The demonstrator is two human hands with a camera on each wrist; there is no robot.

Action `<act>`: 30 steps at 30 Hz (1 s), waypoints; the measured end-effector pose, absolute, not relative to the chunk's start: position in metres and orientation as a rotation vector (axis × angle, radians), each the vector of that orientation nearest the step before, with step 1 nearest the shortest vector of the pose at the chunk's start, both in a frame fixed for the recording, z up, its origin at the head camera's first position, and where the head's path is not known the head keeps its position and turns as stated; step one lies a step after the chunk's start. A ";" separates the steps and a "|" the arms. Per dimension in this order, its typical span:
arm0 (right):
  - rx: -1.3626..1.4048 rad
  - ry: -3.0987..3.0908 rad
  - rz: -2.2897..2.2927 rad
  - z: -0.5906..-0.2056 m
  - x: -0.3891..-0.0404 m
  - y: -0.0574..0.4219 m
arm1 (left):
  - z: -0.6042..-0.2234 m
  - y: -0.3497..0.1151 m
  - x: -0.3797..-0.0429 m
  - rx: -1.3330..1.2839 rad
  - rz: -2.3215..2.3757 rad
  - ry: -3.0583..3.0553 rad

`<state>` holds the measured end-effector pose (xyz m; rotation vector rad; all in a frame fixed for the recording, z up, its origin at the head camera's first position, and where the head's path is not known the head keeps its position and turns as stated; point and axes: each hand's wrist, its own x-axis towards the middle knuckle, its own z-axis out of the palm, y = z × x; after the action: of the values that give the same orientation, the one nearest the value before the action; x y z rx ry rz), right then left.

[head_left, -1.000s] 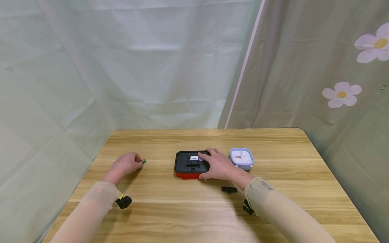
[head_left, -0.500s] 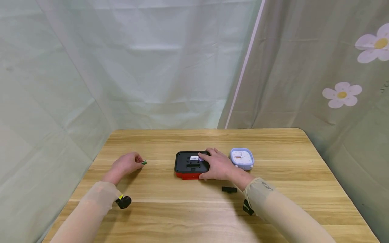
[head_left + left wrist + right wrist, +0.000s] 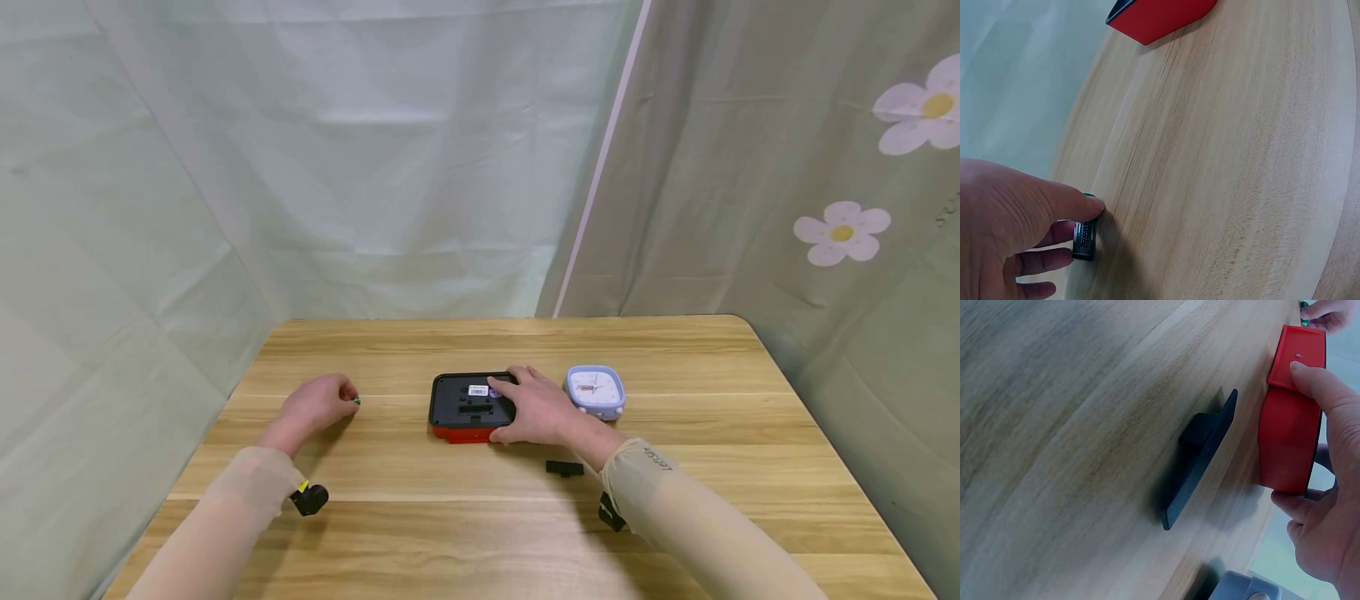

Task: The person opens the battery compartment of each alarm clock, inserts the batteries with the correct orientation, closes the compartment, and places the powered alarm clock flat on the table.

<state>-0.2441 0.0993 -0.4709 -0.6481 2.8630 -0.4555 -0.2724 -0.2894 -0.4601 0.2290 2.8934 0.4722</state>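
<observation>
At the left of the table, my left hand (image 3: 315, 404) pinches a small green-and-black battery (image 3: 1084, 239). In the left wrist view the thumb is at its upper end and the fingers are behind it. My right hand (image 3: 543, 408) grips the right side of a red clock-like case (image 3: 450, 400), which lies with its black back up. An oblong battery slot shows in that back, beside a white barcode label. In the right wrist view, the thumb presses the case's red side (image 3: 1288, 437) and the other fingers are around the far edge.
A black battery cover (image 3: 564, 468) lies on the wooden table (image 3: 450, 533) in front of my right hand. Behind my right wrist is a light blue alarm clock (image 3: 596, 387), face up. Pale curtains (image 3: 405, 167) hang beyond the table's back edge.
My left hand has turned slightly around the battery, so less of it shows in the head view. The right hand and the red case have stayed in place.
</observation>
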 end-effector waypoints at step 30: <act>-0.640 2.860 -0.464 -0.472 -0.245 0.099 | -0.455 -0.246 -0.268 0.552 0.412 2.922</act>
<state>-0.2447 0.0992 -0.4716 -0.6400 2.8599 -0.4638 -0.2676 -0.2457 -0.4553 0.5515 2.9224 0.4123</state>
